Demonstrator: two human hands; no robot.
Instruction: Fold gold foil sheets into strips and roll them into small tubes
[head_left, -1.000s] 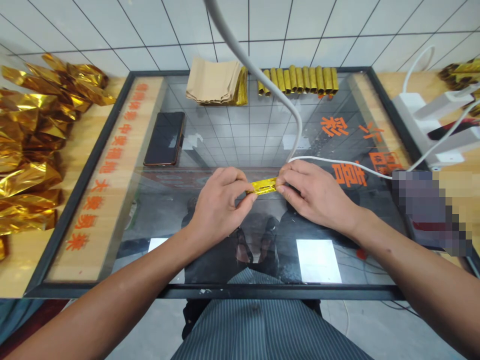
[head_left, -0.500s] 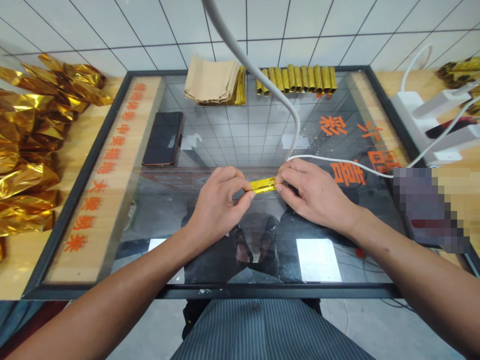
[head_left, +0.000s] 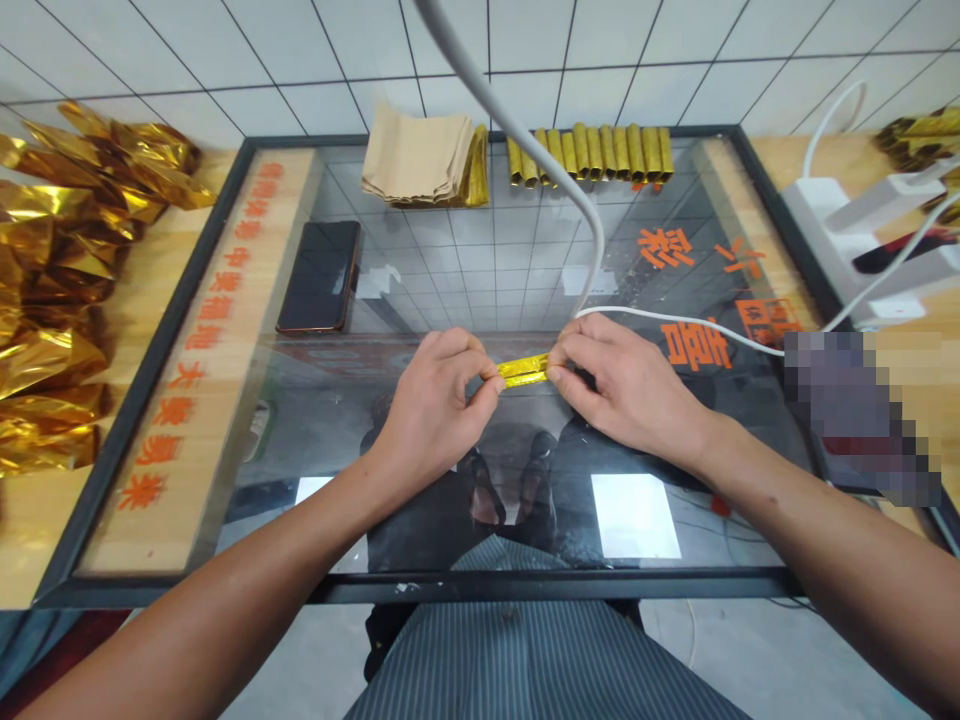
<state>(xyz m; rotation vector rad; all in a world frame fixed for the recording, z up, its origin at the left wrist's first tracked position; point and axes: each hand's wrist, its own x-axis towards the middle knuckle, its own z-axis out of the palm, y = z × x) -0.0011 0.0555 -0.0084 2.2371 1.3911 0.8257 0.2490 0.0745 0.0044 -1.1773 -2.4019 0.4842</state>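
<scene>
A small folded strip of gold foil paper (head_left: 523, 369) is pinched between both hands just above the glass tabletop (head_left: 465, 270). My left hand (head_left: 435, 410) grips its left end with thumb and fingers closed. My right hand (head_left: 622, 385) holds the right end the same way. Only the middle of the strip shows between the fingertips. A row of several finished gold rolls (head_left: 589, 153) lies at the far edge of the glass. Beside it sits a stack of tan paper sheets (head_left: 420, 158) with gold undersides.
A dark phone (head_left: 319, 276) lies on the glass at the left. Crumpled gold foil (head_left: 67, 270) is heaped on the wooden table at the left. White power strips (head_left: 877, 240) and cables (head_left: 675, 325) sit at the right, one thick cable (head_left: 525, 130) hanging across the middle.
Both hands have kept their pinch on the gold strip, with small finger movements. The view has shifted slightly, so everything sits a little lower left.
</scene>
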